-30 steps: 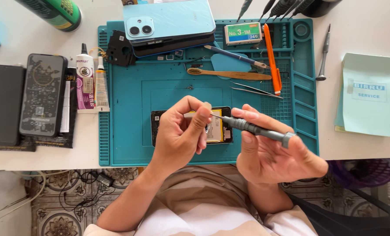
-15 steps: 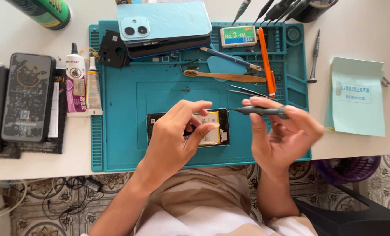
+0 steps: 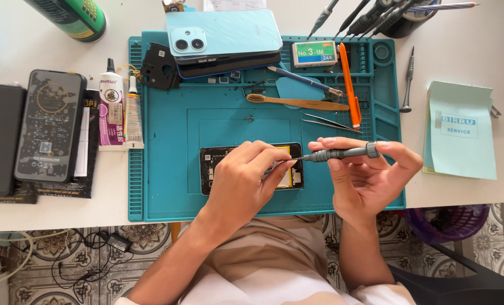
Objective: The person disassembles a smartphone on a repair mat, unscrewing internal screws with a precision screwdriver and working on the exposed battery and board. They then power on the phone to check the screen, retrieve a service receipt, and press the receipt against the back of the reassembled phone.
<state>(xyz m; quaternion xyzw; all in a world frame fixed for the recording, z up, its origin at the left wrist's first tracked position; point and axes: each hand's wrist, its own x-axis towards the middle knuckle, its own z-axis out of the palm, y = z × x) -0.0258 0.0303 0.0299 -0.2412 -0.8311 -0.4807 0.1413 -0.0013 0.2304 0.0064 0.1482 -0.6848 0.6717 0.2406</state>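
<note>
While the opened black phone body point(image 3: 251, 168) lies flat near the middle of the teal silicone repair mat point(image 3: 167, 186), left hand point(image 3: 243, 183) laid over its right part, fingers curled and pinching at something small against the yellow-edged interior; what sits between the fingertips too small to tell. Right hand point(image 3: 368, 181) just right of the phone, closed around a slim grey precision screwdriver point(image 3: 339, 153) held almost level, thumb and fingertips on the shaft, tip pointing left and meeting the left fingertips above the phone. Far on the mat: pale blue phone back cover point(image 3: 223, 32) stacked on a dark phone, black camera-frame part point(image 3: 157, 66) to its left, small white and green parts box point(image 3: 314, 53) to its right. Between those and the hands: wooden-handled brush point(image 3: 297, 103), orange pen-shaped tool point(image 3: 349, 85), steel tweezers point(image 3: 328, 122). Left of the mat, on the white table point(image 3: 472, 39): two white glue tubes point(image 3: 119, 110), a dark phone with patterned back point(image 3: 49, 125). Right of the mat: pale green paper pad point(image 3: 461, 133), well apart from the hands.
</note>
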